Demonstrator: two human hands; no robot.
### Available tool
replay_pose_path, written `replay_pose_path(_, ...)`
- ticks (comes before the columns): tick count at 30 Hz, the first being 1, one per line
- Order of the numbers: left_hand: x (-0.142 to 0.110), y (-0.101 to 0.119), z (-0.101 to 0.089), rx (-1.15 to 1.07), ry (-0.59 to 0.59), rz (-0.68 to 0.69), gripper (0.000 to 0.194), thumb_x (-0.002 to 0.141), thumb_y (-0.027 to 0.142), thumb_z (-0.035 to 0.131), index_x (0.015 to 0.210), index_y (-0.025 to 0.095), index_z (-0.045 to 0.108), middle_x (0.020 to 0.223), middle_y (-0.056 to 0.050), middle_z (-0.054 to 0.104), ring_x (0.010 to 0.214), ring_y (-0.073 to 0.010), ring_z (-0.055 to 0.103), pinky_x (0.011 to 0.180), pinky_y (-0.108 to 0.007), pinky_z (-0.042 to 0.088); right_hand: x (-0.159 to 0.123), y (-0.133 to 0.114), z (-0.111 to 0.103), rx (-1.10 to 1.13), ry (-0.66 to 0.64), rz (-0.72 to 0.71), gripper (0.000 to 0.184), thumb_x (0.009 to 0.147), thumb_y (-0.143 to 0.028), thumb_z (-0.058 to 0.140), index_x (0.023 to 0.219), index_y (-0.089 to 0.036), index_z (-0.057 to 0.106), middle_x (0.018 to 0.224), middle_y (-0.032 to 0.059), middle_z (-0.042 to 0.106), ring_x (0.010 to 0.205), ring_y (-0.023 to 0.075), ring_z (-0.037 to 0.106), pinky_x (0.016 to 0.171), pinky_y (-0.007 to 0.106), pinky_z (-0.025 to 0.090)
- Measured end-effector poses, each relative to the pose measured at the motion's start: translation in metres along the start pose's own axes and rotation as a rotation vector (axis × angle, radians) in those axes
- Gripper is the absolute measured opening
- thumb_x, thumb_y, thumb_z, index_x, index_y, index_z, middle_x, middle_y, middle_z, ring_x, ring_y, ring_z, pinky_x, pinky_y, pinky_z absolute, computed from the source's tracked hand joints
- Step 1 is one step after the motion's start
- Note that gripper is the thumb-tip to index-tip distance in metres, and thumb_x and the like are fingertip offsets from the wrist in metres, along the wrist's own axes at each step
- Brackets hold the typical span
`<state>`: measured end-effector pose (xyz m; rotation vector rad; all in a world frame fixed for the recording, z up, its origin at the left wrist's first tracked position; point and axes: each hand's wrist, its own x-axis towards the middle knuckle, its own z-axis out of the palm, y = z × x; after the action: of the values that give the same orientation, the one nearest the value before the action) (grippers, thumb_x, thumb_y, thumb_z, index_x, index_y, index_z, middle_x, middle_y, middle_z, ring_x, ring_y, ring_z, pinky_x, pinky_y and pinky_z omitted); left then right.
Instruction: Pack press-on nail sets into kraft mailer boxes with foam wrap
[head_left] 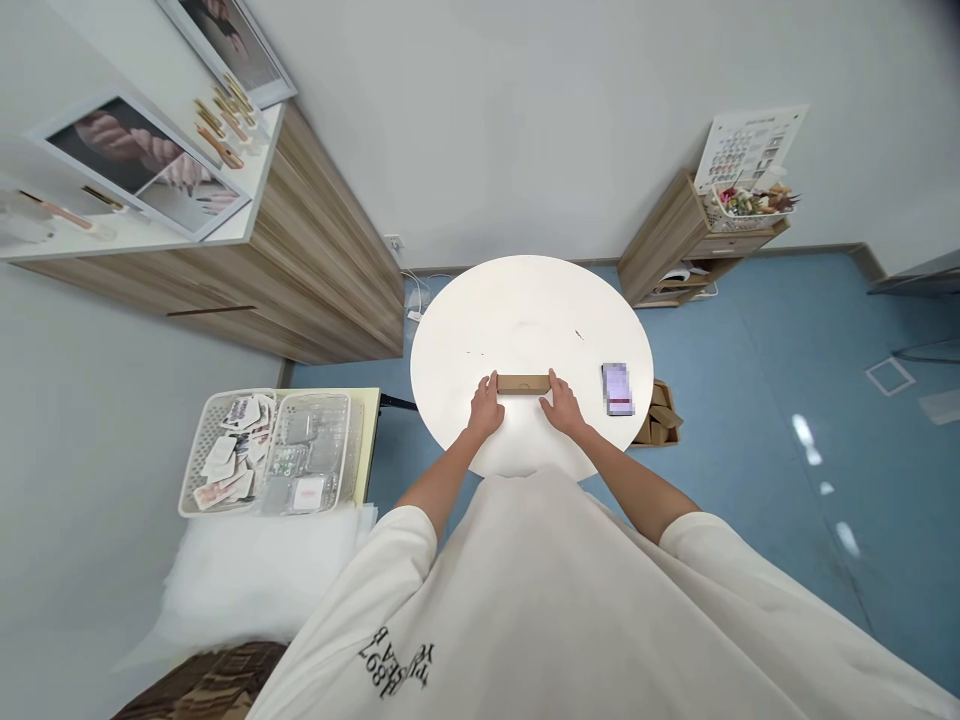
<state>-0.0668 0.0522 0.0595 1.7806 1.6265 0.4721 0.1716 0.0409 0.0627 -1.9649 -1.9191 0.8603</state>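
Cardboard box (523, 384) lies across the white table (480, 310), just toward 6 o'clock of its middle, long side facing you. Your left hand (487, 408) is at its 9 o'clock end, your right hand (564, 405) at its 3 o'clock end; fingertips at the ends, palms low, can't tell if you're gripping or just resting there. Looks shut from above, contents not visible.

Risks: squeeze the ends too hard and thin card could buckle or the box could bow. Push one end more than the other and it would likely swivel on the smooth top. Lift with fingertips only and an end could slip, dropping the box at an angle. Half-round notch on the side toward 6 o'clock may mark a flap; a thumb catching it might pop it open.

Watch the phone (619, 388) at 3 o'clock, close to the table edge: a wide swing of your right hand could knock it off, maybe toward the basket (670, 441) of cardboard pieces (663, 416) down at 4 o'clock
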Motion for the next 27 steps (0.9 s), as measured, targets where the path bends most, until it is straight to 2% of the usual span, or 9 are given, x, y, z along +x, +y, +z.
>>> replay_pose_path(3, 0.005, 0.003, 0.000, -0.056, -0.021, -0.082, 0.082, 0.079, 0.014, 0.056, 0.157, 0.023, 0.030, 0.142, -0.018, 0.047, 0.127, -0.0358, 0.052, 0.105, -0.051, 0.042, 0.002, -0.005, -0.001, 0.067, 0.025, 0.067, 0.072, 0.094, -0.040, 0.048, 0.160, -0.025, 0.023, 0.138, 0.0155, 0.050, 0.123, 0.0320, 0.052, 0.102, 0.049, 0.046)
replay_pose_path(6, 0.003, 0.003, 0.002, -0.106, -0.038, -0.091, 0.073, 0.080, 0.012, 0.055, 0.151, 0.023, 0.038, 0.131, -0.016, 0.056, 0.124, -0.0328, 0.053, 0.105, -0.050, 0.042, -0.001, -0.009, -0.001, 0.119, 0.028, 0.094, 0.066, 0.092, -0.041, 0.051, 0.154, -0.025, 0.036, 0.133, 0.0136, 0.055, 0.118, 0.0303, 0.055, 0.099, 0.047, 0.048)
replay_pose_path(10, -0.014, -0.001, 0.006, -0.208, -0.004, -0.081, 0.063, 0.082, 0.010, 0.055, 0.143, 0.022, 0.043, 0.131, -0.014, 0.057, 0.122, -0.0281, 0.057, 0.103, -0.046, 0.044, -0.015, -0.010, 0.001, 0.220, 0.060, 0.078, 0.052, 0.091, -0.038, 0.051, 0.141, -0.026, 0.044, 0.129, 0.0095, 0.061, 0.114, 0.0266, 0.060, 0.095, 0.044, 0.050)
replay_pose_path(16, -0.049, -0.017, 0.017, -0.292, -0.060, -0.082, 0.048, 0.085, 0.009, 0.054, 0.131, 0.020, 0.050, 0.131, -0.015, 0.056, 0.118, -0.0242, 0.059, 0.099, -0.040, 0.048, -0.048, -0.001, 0.021, 0.270, 0.057, 0.148, 0.034, 0.090, -0.035, 0.051, 0.123, -0.026, 0.049, 0.117, 0.0074, 0.067, 0.108, 0.0255, 0.065, 0.087, 0.041, 0.053)
replay_pose_path(19, -0.059, -0.028, 0.026, -0.281, -0.119, -0.118, 0.051, 0.085, 0.009, 0.054, 0.134, 0.019, 0.048, 0.133, -0.015, 0.056, 0.118, -0.0241, 0.059, 0.100, -0.042, 0.048, -0.060, 0.004, 0.034, 0.278, 0.013, 0.205, 0.037, 0.091, -0.036, 0.050, 0.126, -0.025, 0.048, 0.124, 0.0093, 0.065, 0.111, 0.0257, 0.064, 0.088, 0.041, 0.054)
replay_pose_path(23, -0.064, -0.042, 0.032, -0.273, -0.168, -0.168, 0.061, 0.085, 0.011, 0.056, 0.144, 0.018, 0.041, 0.143, -0.018, 0.050, 0.122, -0.0261, 0.058, 0.103, -0.044, 0.047, -0.069, 0.006, 0.045, 0.277, 0.033, 0.251, 0.054, 0.091, -0.036, 0.051, 0.142, -0.022, 0.043, 0.146, 0.0145, 0.051, 0.116, 0.0251, 0.062, 0.096, 0.041, 0.053)
replay_pose_path(27, -0.063, -0.046, 0.027, -0.269, -0.188, -0.158, 0.069, 0.086, 0.014, 0.056, 0.151, 0.018, 0.034, 0.149, -0.019, 0.045, 0.128, -0.0280, 0.055, 0.107, -0.045, 0.046, -0.072, 0.002, 0.048, 0.233, 0.031, 0.235, 0.058, 0.093, -0.034, 0.047, 0.150, -0.022, 0.040, 0.147, 0.0137, 0.050, 0.120, 0.0253, 0.060, 0.100, 0.041, 0.052)
